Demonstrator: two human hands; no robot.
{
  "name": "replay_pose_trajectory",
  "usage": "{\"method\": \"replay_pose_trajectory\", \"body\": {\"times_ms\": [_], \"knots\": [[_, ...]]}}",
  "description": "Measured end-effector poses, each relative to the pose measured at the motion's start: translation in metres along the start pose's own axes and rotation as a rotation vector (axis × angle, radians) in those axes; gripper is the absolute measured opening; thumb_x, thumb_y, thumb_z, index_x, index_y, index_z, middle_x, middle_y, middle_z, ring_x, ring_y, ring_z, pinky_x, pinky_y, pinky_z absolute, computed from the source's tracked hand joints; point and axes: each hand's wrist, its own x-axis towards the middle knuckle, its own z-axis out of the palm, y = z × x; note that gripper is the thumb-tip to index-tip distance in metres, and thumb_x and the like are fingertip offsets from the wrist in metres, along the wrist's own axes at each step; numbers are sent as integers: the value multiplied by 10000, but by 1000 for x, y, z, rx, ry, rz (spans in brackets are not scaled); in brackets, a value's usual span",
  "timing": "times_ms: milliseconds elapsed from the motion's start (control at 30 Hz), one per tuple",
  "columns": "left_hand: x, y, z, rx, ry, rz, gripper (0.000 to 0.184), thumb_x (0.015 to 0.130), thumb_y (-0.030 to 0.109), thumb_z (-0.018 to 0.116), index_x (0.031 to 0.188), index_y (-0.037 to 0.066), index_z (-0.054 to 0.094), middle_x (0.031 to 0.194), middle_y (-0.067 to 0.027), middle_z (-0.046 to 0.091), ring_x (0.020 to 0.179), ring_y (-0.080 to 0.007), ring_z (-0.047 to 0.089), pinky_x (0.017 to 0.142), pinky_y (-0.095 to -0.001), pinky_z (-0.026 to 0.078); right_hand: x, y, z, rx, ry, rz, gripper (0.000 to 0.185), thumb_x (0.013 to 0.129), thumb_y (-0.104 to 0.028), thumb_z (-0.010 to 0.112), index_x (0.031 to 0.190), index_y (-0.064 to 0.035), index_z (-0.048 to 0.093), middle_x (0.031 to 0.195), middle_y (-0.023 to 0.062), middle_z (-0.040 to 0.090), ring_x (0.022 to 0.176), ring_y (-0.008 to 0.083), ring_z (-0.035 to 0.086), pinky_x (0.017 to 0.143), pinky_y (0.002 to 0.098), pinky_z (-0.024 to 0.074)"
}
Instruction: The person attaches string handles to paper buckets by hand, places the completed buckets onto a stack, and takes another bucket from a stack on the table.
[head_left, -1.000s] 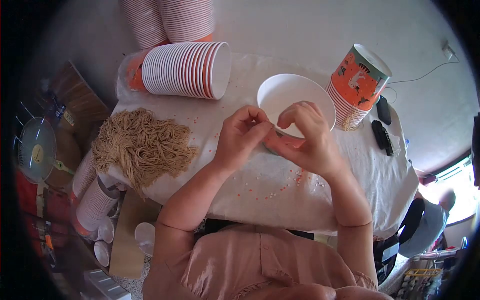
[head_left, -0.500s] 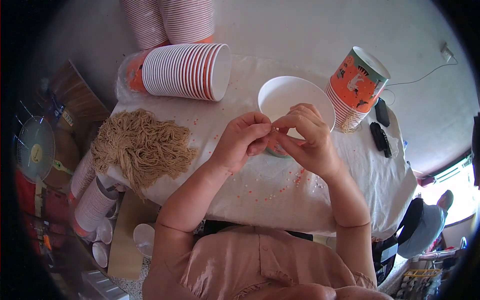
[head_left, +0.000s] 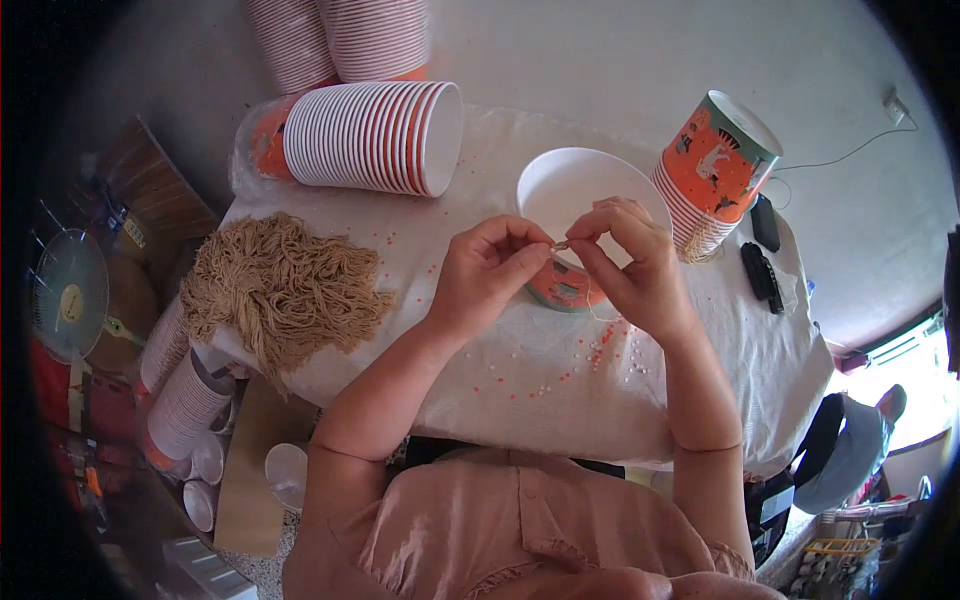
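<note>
Both of my hands at work over the near rim of a wide paper tub [head_left: 567, 292]; left hand [head_left: 490, 272] with thumb and forefinger tips pinched on a small twist of thin tan cord [head_left: 561, 246], right hand [head_left: 642, 272] pinching the same bit from the other side, fingertips nearly meeting. A fine loose strand hangs below the right hand, in front of the tub. Tub upright, round-mouthed, smooth white inside, orange and green print outside. It stands on the worktop [head_left: 480, 345], which is draped in pale, lightly creased cloth. Small flat dots [head_left: 600, 352], orange and white, scattered near me. To my left, a heap of tan yarn [head_left: 285, 290], matte, stringy, tangled in loops. Behind it, a nested row of tubs [head_left: 372, 138] on its side, white rims like close ribs, clear crinkled plastic at the far end. To my right, an upturned stack of printed tubs [head_left: 715, 165], tapering upward, tan strands at its lower edge; just beside it, two dark, oblong objects [head_left: 763, 276], identity unclear.
</note>
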Motion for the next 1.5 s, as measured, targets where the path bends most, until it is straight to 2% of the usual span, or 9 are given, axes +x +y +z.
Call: {"method": "replay_pose_trajectory", "body": {"times_ms": [167, 400, 500, 567, 767, 867, 1200, 1367, 1500], "knots": [[0, -5, -1, 182, 34, 139, 96, 903, 38, 641, 985, -10, 658, 813, 18, 656, 737, -14, 577, 637, -173, 465, 0, -1, 0, 41, -16, 18, 65, 795, -14, 661, 842, -40, 624, 785, 85, 627, 773, 276, 606, 777, 373, 446], [-1, -3, 4, 152, 29, 115, 116, 898, 17, 642, 1008, -11, 668, 799, -1, 676, 729, -22, 599, 643, -176, 482, 0, -2, -4, 90, -61, 79, 79, 800, 3, 649, 873, -21, 635, 815, 94, 642, 784, 261, 622, 767, 363, 465], [0, -5, 3, 141, 36, 100, 113, 898, 16, 643, 1004, -12, 668, 774, -4, 677, 726, -24, 603, 640, -175, 484, -1, -4, -7, 138, -52, 240, 99, 807, -1, 651, 905, -6, 643, 820, 101, 645, 794, 244, 627, 761, 355, 473], [0, -5, 3, 196, 61, 132, 107, 899, 15, 644, 1001, -10, 667, 743, 10, 661, 707, -17, 587, 631, -172, 476, -3, 1, -12, 159, -68, 297, 143, 841, 52, 624, 977, 14, 645, 900, 57, 638, 861, 136, 611, 785, 265, 487], [0, -6, 3, 146, 53, 134, 99, 902, 13, 641, 995, -6, 667, 714, 41, 622, 667, 1, 537, 593, -167, 442, 0, -3, -20, -25, -137, 99, 181, 802, 10, 672, 981, 14, 649, 874, 78, 639, 856, 181, 612, 814, 311, 472], [-1, -7, 4, 141, 54, 138, 98, 902, 11, 640, 995, -2, 669, 716, 44, 621, 672, 5, 538, 589, -165, 437, 0, -6, -11, 54, -100, 143, 150, 790, -76, 701, 919, -19, 649, 818, 99, 645, 793, 241, 642, 823, 364, 459], [-2, -7, 5, 192, 56, 190, 110, 904, 14, 639, 1010, 7, 670, 726, 38, 635, 663, 4, 534, 584, -160, 435, -3, -4, 1, 7, -75, 81, 95, 787, -62, 698, 823, -29, 617, 740, 85, 631, 727, 247, 634, 792, 371, 471], [-4, 1, 9, 308, 66, 237, 115, 903, 15, 637, 1016, 1, 652, 717, 21, 644, 643, -4, 540, 568, -175, 445, -3, -15, 2, 147, -61, 282, 85, 774, -9, 687, 806, -17, 609, 727, 80, 630, 701, 218, 620, 696, 341, 490], [-4, 5, 4, 476, 57, 255, 112, 890, 26, 656, 1001, 10, 650, 748, 33, 615, 647, -12, 523, 598, -169, 423, -4, -13, 1, 173, -48, 310, 94, 768, 5, 688, 802, -12, 602, 732, 81, 626, 708, 205, 617, 673, 333, 493]]}}
